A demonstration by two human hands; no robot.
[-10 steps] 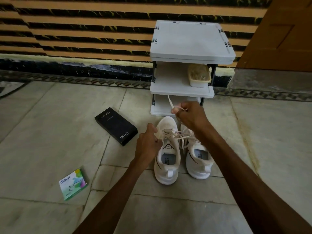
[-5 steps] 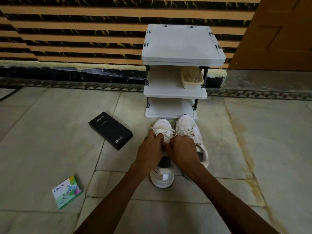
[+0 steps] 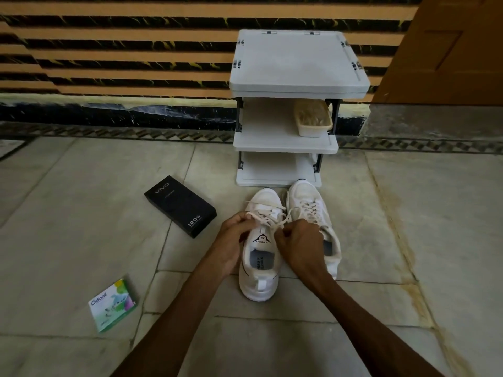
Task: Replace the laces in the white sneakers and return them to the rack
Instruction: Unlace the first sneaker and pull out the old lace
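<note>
Laces (image 3: 268, 216) are lying across the throat of the left-of-pair white sneaker (image 3: 258, 284), centre frame, its long axis pointing up-frame toward the rack (image 3: 284, 142). Left hand (image 3: 231, 240) and right hand (image 3: 299, 244) are flanking it equally, fingers (image 3: 239, 220) curled and each pinching a lace end.

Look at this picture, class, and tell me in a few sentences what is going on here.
A person is lacing a white sneaker on the tiled floor. The left hand and right hand each pinch the lace above its tongue. The second sneaker stands beside it with laces in, its toe close to the white rack. Neither shoe is on the rack yet. A black box and a green packet lie to the left.
</note>
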